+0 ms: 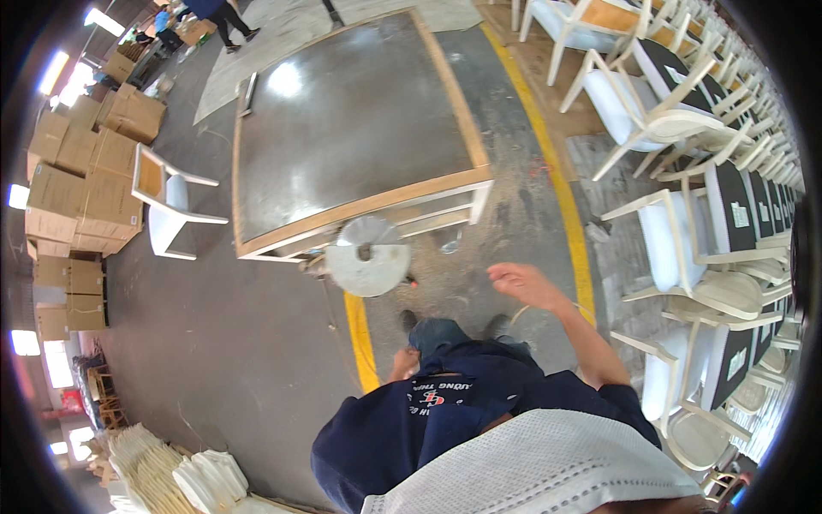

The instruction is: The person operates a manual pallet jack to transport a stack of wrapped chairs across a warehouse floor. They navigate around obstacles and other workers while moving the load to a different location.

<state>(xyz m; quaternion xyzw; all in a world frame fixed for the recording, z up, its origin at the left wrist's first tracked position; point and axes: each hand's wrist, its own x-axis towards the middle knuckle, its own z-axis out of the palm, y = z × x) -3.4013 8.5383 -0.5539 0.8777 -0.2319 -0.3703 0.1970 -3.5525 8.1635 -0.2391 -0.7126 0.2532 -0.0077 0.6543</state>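
Note:
My right hand (524,283) is held out over the floor, right of a round metal disc. Its fingers are loosely stretched and nothing shows in them. My left hand (405,363) hangs low beside my dark trousers (439,336), and its fingers are too small and partly hidden to make out. In front of me, the pale round disc (370,270) sits near the close edge of a large table (360,128) with a shiny grey top and wooden rim. Neither hand touches the disc or the table.
White chairs with pale seats (676,240) crowd the right side past a yellow floor line (561,197). A single white chair (175,206) and stacked cardboard boxes (60,201) stand left. Pale parts (163,471) are piled lower left. A person (223,19) stands beyond the table.

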